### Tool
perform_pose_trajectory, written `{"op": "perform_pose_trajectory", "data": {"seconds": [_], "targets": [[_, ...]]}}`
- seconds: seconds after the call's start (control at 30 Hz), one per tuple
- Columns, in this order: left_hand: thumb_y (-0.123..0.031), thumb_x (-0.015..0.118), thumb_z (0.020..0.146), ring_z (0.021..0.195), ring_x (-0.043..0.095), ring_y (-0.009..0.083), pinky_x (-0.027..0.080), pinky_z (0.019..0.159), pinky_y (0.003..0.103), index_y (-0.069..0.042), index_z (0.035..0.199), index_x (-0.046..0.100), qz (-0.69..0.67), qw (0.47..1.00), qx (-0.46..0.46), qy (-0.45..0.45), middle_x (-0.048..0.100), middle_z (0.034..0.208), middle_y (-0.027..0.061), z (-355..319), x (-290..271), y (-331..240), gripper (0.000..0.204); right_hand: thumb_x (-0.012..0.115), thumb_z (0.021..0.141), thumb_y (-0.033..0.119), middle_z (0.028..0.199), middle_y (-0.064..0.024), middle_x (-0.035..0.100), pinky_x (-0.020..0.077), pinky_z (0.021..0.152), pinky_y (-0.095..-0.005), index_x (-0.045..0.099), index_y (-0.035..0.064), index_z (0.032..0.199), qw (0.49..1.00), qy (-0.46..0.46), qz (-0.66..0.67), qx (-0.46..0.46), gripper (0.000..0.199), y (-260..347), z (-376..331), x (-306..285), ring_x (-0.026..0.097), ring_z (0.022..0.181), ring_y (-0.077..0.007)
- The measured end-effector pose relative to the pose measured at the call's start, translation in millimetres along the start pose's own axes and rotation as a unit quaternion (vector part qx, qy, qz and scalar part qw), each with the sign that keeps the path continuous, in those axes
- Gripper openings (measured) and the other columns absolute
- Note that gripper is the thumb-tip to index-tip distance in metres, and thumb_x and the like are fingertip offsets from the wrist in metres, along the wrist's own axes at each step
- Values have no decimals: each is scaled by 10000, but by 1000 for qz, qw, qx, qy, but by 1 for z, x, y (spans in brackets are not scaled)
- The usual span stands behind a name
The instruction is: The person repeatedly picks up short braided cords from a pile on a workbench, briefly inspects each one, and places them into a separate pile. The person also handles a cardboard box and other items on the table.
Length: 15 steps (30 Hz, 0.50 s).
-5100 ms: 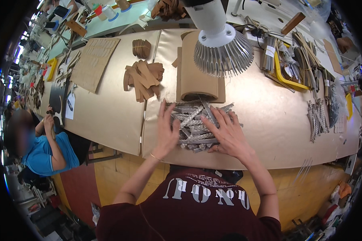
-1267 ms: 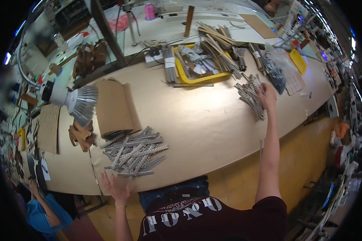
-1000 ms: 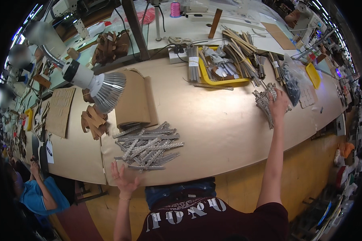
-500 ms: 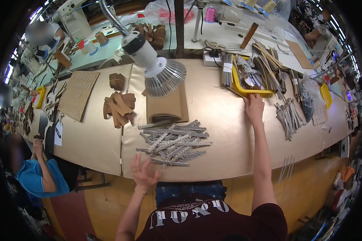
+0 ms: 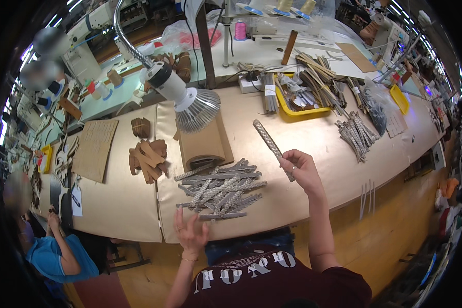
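Observation:
Between the thumb and fingers of my right hand [image 5: 301,168] is a braided strap [image 5: 267,141], grey and patterned, held up at a slant above the table. My left hand [image 5: 191,231] rests by the table's front edge with its fingers spread, holding nothing. Just beyond its fingertips lies a loose pile of similar braided straps [image 5: 220,187], some showing a plain grey side. Behind that pile stands a curved brown board [image 5: 203,146] under the lamp.
A lamp [image 5: 195,108] on a bendable neck hangs over the table. A yellow tray [image 5: 305,112] with strips stands at the back right, near another braided bundle [image 5: 357,136]. Brown leather strips [image 5: 149,159] lie left. A co-worker in blue [image 5: 61,256] sits at far left.
My right hand has come back from beside the yellow tray toward me and now holds a braided strap. My left hand stays near the pile, fingers spread. The whole view has shifted a little.

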<state>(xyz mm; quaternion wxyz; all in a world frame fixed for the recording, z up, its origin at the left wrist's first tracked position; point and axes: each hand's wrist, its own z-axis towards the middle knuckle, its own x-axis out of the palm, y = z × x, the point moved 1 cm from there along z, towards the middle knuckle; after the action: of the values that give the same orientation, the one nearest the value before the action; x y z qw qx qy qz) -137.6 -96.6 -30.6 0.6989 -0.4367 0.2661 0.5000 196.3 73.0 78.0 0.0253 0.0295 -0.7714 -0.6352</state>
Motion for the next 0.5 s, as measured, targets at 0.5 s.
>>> {"op": "perform_pose_trajectory", "data": {"seconds": [0.5], "targets": [[-130,717,779,1357,376,442,349,1092,506,-62,1166,643,-18,998,4,-55,384,1472,252,15,-11,-16,400,793,834,73,832,-7,671,499,658,-208,639,7,1024,993,19,39,-113,254,53,-40,46,608,721,-61]]}}
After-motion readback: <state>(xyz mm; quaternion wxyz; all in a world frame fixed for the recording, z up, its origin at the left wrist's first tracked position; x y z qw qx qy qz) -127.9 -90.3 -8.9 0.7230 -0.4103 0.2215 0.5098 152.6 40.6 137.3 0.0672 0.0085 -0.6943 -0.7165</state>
